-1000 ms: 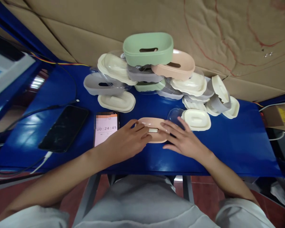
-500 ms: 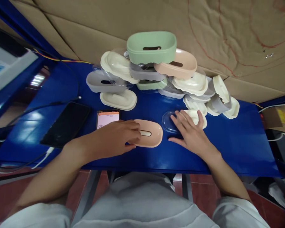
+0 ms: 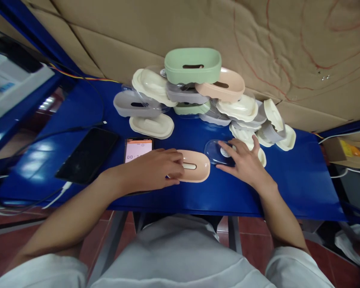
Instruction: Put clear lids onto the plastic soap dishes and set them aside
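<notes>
Shirt (image 3: pixel 180 252): pale grey, creased across front
Left sleeve (image 3: pixel 48 272): short, loose
Right sleeve (image 3: pixel 291 266): short, loose
Left hand (image 3: pixel 159 168): bare
Right hand (image 3: pixel 247 164): bare

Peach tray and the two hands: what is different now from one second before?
The right hand has left the peach tray and moved right; its fingers are now at the clear plastic lid, grip unclear. The left hand has shifted slightly left, at the tray's left end. The green container stayed atop the pile.

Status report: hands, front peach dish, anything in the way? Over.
Left hand at left end of peach dish. Right hand at clear plastic piece. Phone close by, partly hidden by left hand.
</notes>
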Available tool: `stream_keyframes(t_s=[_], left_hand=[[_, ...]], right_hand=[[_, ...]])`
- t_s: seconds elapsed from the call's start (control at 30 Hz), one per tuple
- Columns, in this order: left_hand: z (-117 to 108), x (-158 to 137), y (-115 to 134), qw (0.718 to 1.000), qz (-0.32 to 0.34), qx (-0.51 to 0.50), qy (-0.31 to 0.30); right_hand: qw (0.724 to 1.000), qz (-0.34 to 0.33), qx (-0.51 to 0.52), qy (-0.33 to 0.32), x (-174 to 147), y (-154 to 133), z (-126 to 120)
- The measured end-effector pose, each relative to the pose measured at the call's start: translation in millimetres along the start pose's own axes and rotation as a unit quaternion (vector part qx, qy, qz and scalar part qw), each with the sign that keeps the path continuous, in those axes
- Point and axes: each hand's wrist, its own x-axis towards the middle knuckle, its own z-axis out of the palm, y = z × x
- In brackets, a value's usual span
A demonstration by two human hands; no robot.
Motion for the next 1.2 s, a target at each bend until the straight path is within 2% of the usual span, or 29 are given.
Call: stream_keyframes(t_s=[0.1,0.17,0.27,0.33,0.4,0.57,0.73,0.87,1.0,1.1,1.2], left_hand=[[4,4,4,1.0,0.02,0.007,-0.014],[6,8,8,0.999,0.006,0.051,-0.012],[6,14,11,0.992,-0.019,0.12,-0.017],[6,16,12,0.991,-0.023,0.129,-0.02],[7,17,11,0.993,-0.023,0.117,-0.002],[19,19,9,0.988,-0.011,0.115,0.105],[25,23,8,0.983,-0.026,0.148,0.103],[21,24,6,0.984,-0.025,0.156,0.082],[23,23,5,0.982,-0.035,0.175,0.065],[29,22,3,0.985,-0.034,0.148,0.084],[34,22,0,0.99,-0.023,0.085,0.108]], right_hand=[[0.997,0.019,0.048,0.049,4,2,4],[0.995,0.024,0.066,0.074,6,-2,6],[0.995,0.016,0.065,0.07,7,-11,5],[0.996,-0.011,0.062,0.061,6,-18,3],[0.996,-0.043,0.06,0.057,4,-25,0],[0.993,-0.095,0.028,0.062,3,-52,0],[0.992,-0.113,0.017,0.043,4,-73,11],[0.993,-0.113,0.03,0.034,7,-73,21],[0.982,-0.15,0.077,0.079,12,-61,29],[0.971,-0.177,0.111,0.115,14,-51,31],[0.969,-0.189,0.089,0.133,15,-49,30]])
